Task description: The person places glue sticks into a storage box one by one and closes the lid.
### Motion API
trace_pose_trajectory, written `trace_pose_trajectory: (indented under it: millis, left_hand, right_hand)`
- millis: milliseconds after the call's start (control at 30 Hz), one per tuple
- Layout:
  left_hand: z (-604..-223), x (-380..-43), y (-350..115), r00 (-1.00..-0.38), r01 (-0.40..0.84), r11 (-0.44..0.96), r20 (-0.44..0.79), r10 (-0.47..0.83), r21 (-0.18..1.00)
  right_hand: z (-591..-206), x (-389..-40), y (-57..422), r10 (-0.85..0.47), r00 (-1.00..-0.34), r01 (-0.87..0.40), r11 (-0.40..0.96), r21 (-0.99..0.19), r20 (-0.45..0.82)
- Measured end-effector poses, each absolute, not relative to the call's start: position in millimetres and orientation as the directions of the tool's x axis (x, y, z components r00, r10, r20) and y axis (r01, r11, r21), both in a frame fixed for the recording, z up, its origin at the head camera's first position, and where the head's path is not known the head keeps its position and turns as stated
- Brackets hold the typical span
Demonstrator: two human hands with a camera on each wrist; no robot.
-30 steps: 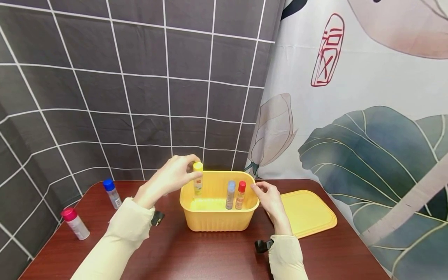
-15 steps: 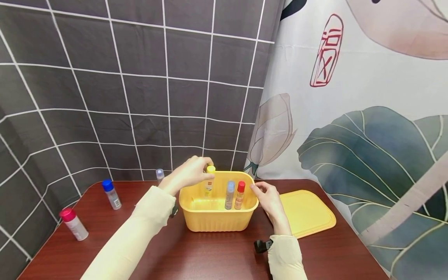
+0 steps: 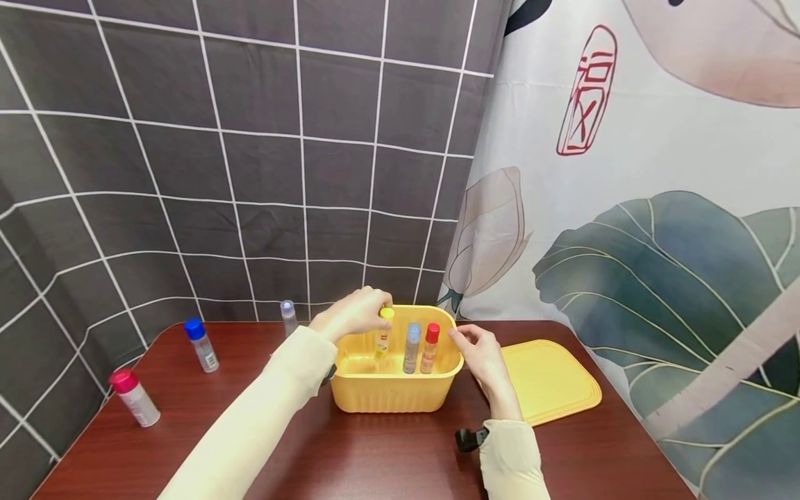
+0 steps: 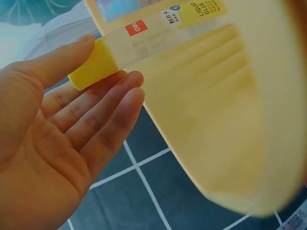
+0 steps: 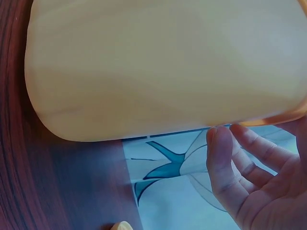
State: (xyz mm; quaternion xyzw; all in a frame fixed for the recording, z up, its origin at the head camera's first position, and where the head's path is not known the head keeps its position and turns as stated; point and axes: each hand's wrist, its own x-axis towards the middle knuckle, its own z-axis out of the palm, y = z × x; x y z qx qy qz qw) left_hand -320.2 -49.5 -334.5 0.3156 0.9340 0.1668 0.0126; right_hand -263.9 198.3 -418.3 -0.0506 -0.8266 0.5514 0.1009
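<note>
A liquid glue bottle with a yellow cap [image 3: 383, 342] stands inside the yellow plastic bin [image 3: 394, 396]. My left hand [image 3: 355, 312] pinches it by the cap; in the left wrist view its label [image 4: 201, 12] reads LIQUID GLUE. At the bin's right end, my right hand [image 3: 482, 354] holds the rim between thumb and fingers; the right wrist view shows these fingers [image 5: 221, 143] against the bin's edge. To the right of the held bottle, a light-blue-capped bottle [image 3: 411, 351] and a red-capped bottle [image 3: 429, 351] stand upright in the bin.
On the table's left stand a blue-capped bottle [image 3: 202, 346] and a red-pink-capped bottle [image 3: 135, 398]. A pale-blue-capped bottle [image 3: 288, 316] stands behind my left forearm. A flat yellow lid [image 3: 550, 382] lies right of the bin. Curtains hang behind the table.
My left hand has moved right and slightly lower, bringing the glue bottle toward the other two in the bin. The pale-blue-capped bottle has come into view. My right hand has stayed on the rim.
</note>
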Motion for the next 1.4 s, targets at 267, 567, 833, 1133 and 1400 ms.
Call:
trace_pose_trajectory:
  millis: [267,567,833,1133,1400]
  left_hand:
    - [-342,-324,-42,-0.807,0.573,0.772,0.026,0.59,0.276]
    - [-338,-324,-35,-0.801,0.59,0.79,-0.002,0.599,0.167]
    - [-321,-322,-23,-0.807,0.584,0.81,-0.067,0.586,0.058]
    - [-319,-323,-7,-0.806,0.571,0.82,-0.159,0.571,0.052]
    - [-326,-327,-4,-0.806,0.568,0.822,-0.17,0.567,0.049]
  right_hand:
    - [-420,-265,198,0.194,-0.973,-0.036,0.394,-0.918,0.122]
    - [-417,-264,200,0.199,-0.973,-0.028,0.39,-0.92,0.115]
    - [-417,-264,201,0.21,-0.969,-0.028,0.429,-0.903,0.13]
    - [-419,-265,200,0.211,-0.969,-0.027,0.423,-0.906,0.128]
    - [-419,-264,200,0.212,-0.969,-0.027,0.425,-0.905,0.129]
